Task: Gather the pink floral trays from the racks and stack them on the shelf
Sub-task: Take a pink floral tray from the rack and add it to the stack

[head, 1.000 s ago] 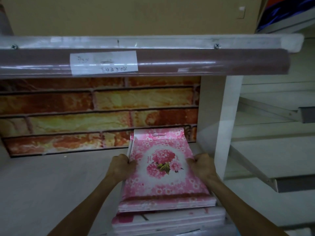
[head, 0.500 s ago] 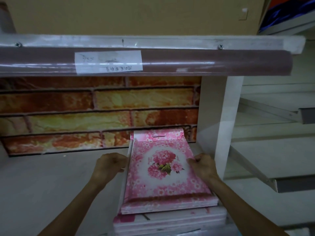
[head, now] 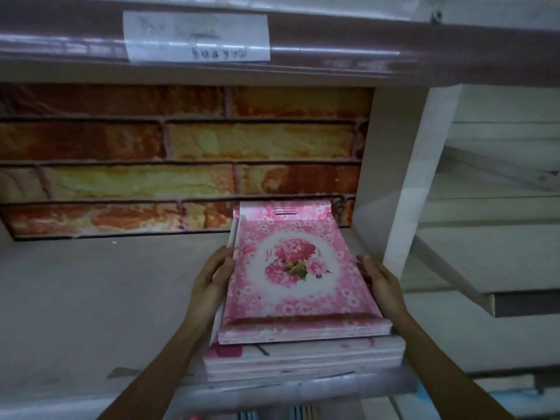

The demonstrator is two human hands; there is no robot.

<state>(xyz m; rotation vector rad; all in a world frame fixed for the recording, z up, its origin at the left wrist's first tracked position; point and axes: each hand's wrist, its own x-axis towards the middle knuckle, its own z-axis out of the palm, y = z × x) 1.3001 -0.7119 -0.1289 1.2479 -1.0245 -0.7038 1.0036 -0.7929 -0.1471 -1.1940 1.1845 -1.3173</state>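
- Several pink floral trays [head: 303, 277] already stacked on shelf [head: 91, 298], atop paler trays [head: 303, 357].
- Left hand [head: 212, 277], right hand [head: 380, 283]: fingers straight, pressing stack's sides, squaring it.
- Racks not visible; remaining trays unknown.

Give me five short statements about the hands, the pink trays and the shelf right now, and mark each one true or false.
1. The pink floral trays lie on top of a paler stack. True.
2. The left hand rests on the shelf, away from the trays. False: its straight fingers lie against the stack's left edge.
3. The right hand is at the stack's right edge. True.
4. The wall behind the shelf is plain white. False: it shows a brick pattern.
5. A paper label is taped to the rail above the shelf. True.
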